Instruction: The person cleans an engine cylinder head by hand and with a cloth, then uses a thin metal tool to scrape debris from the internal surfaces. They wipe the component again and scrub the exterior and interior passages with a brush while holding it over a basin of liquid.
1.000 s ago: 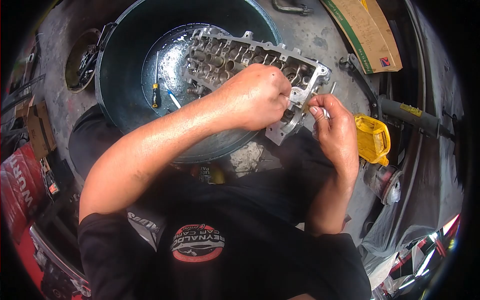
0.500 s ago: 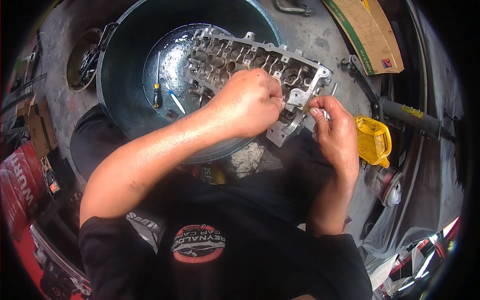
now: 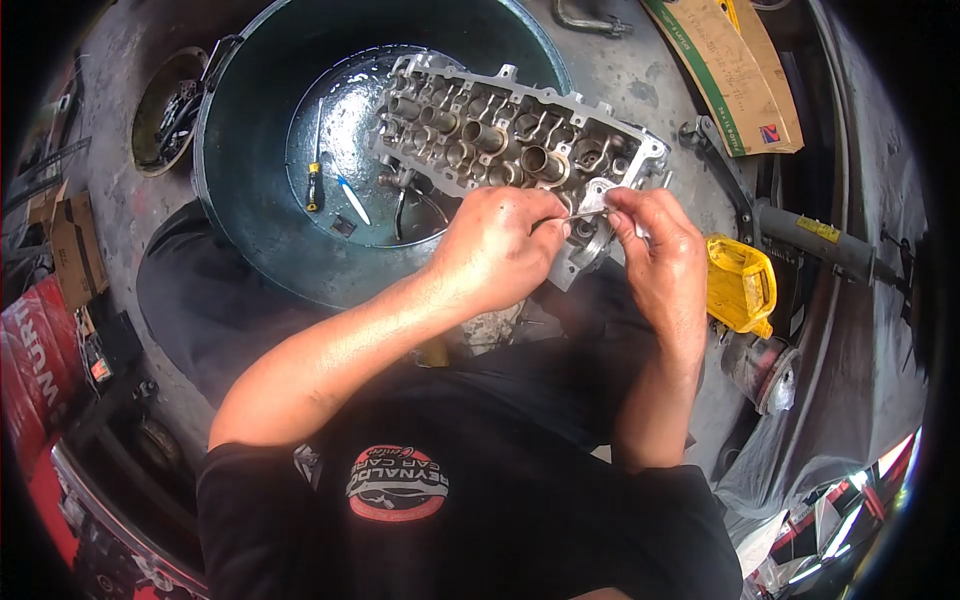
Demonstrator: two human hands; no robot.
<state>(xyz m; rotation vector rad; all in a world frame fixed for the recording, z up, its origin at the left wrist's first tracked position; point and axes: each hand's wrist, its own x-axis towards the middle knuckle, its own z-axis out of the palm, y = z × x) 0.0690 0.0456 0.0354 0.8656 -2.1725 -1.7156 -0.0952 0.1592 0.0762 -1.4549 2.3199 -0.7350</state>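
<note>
An aluminium engine cylinder head (image 3: 470, 110) lies tilted across the rim of a dark green tub (image 3: 255, 215), its round bores facing up. Over its near right end, my left hand (image 3: 505, 240) is closed in a pinch on a thin metal rod (image 3: 587, 214). My right hand (image 3: 660, 245) pinches the rod's other end between thumb and fingertips. What the rod belongs to is too small to make out. Part of the head's lower edge is hidden behind my left hand.
Inside the tub lie a yellow-and-black screwdriver (image 3: 314, 185) and a blue-and-white pen (image 3: 353, 200). On the right are a yellow plastic container (image 3: 740, 285), a grey metal cylinder with an arm (image 3: 825, 238) and a cardboard box (image 3: 735, 75). A bowl of parts (image 3: 165, 115) stands at left.
My left hand has moved down off the bores, uncovering more of the cylinder head. My right hand has shifted slightly up and left, and the thin rod now shows between both hands.
</note>
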